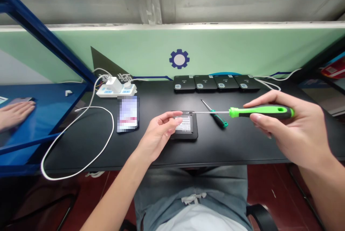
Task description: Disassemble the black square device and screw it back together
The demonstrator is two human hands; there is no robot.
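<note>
One black device lies on the desk; its edge is overlapped by the left hand, fingers pressed together. A green screwdriver is pinched in the right hand, its shaft held over the device.

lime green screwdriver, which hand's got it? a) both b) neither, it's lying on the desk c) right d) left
c, the right hand grips the lime green screwdriver by its handle, while the left hand is on the black device.
</note>
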